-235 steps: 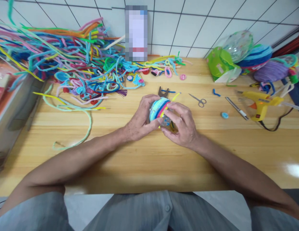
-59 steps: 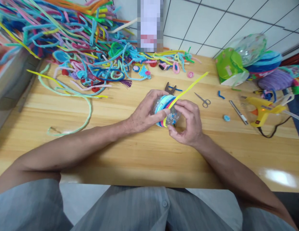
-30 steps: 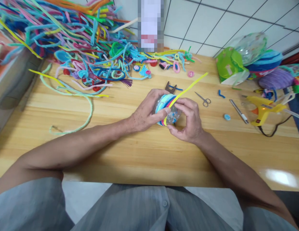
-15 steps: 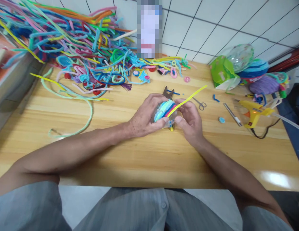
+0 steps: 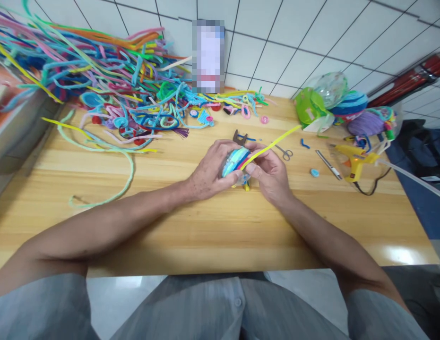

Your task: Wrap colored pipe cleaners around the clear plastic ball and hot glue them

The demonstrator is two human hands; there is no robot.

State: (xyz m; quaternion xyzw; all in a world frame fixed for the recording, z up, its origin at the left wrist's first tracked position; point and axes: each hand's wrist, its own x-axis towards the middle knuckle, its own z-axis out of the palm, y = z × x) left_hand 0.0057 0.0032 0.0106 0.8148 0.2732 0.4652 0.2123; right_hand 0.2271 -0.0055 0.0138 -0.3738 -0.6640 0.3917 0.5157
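At the middle of the wooden table [image 5: 220, 226], my left hand [image 5: 210, 171] is wrapped round a small clear ball [image 5: 235, 163] banded with light blue, pink and dark blue pipe cleaners. My right hand [image 5: 270, 171] closes on the ball's right side, fingers pinched on a yellow pipe cleaner [image 5: 276, 141]. That yellow stem lies against the ball and sticks out up and to the right. A short yellow end shows under the ball.
A big tangle of coloured pipe cleaners [image 5: 109, 89] fills the back left. Pliers [image 5: 240, 138], small scissors [image 5: 285, 152], a craft knife [image 5: 328, 164], a yellow glue gun [image 5: 352, 159] with its cord and several wrapped balls [image 5: 347, 106] lie behind and to the right.
The ball has been turned between my hands, so the clear end faces down. My right fingers have shifted from beneath it to its right side. The camera has tipped upward and panned right.
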